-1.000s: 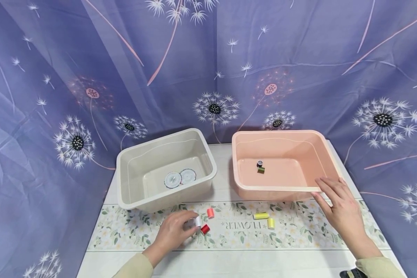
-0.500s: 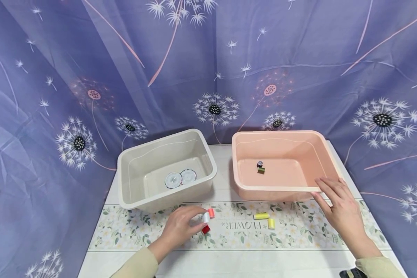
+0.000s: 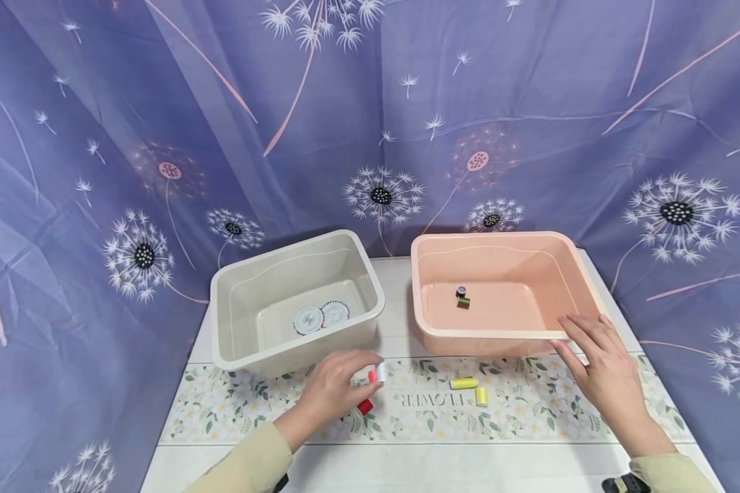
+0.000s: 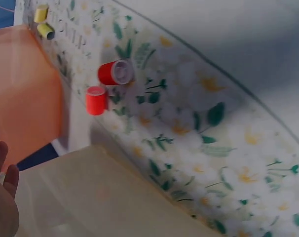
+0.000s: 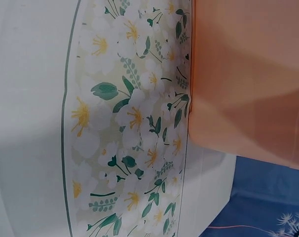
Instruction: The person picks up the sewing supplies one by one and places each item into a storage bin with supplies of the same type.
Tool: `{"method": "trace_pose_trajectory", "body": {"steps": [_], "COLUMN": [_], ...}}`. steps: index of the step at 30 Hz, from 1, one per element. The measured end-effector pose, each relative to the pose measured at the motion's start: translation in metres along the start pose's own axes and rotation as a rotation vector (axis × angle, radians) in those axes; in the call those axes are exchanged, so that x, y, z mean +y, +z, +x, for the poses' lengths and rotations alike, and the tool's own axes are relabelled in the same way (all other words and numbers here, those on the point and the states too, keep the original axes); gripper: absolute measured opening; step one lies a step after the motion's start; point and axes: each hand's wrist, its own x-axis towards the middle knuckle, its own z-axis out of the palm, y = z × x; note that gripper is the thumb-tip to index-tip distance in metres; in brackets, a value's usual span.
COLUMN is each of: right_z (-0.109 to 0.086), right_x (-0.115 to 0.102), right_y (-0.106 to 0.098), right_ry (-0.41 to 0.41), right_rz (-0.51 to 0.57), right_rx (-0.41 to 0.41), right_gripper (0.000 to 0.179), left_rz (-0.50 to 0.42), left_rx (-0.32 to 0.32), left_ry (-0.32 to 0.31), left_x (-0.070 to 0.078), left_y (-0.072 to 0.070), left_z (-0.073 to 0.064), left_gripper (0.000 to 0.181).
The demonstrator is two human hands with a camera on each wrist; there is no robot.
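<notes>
My left hand [image 3: 336, 385] pinches a white spool of thread [image 3: 381, 372] between thumb and fingers, above the floral strip on the table. In the head view it overlaps a coral-red thread spool [image 3: 373, 376]. A dark red thread spool [image 3: 364, 407] lies just below that hand; the left wrist view shows the dark red spool [image 4: 115, 72] and the coral-red spool [image 4: 95, 100] close together. My right hand [image 3: 604, 370] rests at the front right corner of the pink bin [image 3: 493, 335], its fingers relaxed over the rim.
Two yellow thread spools [image 3: 464, 383] lie in front of the pink bin, which holds a dark spool [image 3: 461, 291] and a green spool [image 3: 463, 302]. At left stands a grey bin [image 3: 296, 352] with two round pin wheels [image 3: 309, 320] inside. A purple curtain [image 3: 376, 103] hangs behind.
My left hand has moved right and slightly away from me, carrying the white spool from beside the dark red spool to over the coral-red one. The right hand stays at the pink bin.
</notes>
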Motion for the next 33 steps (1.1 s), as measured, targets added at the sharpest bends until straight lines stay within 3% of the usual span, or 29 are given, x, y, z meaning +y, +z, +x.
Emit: {"method": "trace_pose_trajectory", "body": {"steps": [10,17,23,33], "right_z": [-0.001,-0.001,-0.002,-0.002], "right_x": [-0.001,0.0,0.0,0.002], "right_y": [-0.001,0.003,0.002,0.004], "right_ry": [0.012,-0.002,0.002,-0.004], "right_rz": [0.0,0.026,0.014,0.021], "right_rx": [-0.019,0.039,0.018,0.05], "right_gripper": [0.071,0.071,0.071,0.07], "left_rz": [-0.013,-0.051,-0.053,-0.037], "left_rx": [0.019,0.018,0.02,0.014], "left_ry": [0.07,0.124,0.134,0.116], "left_x": [0.009,0.013,0.019,0.026], "left_y": [-0.006,-0.012,-0.018,-0.024], "left_z": [0.027,0.044,0.06,0.086], "left_gripper": [0.038,0.037,0.038,0.038]}}
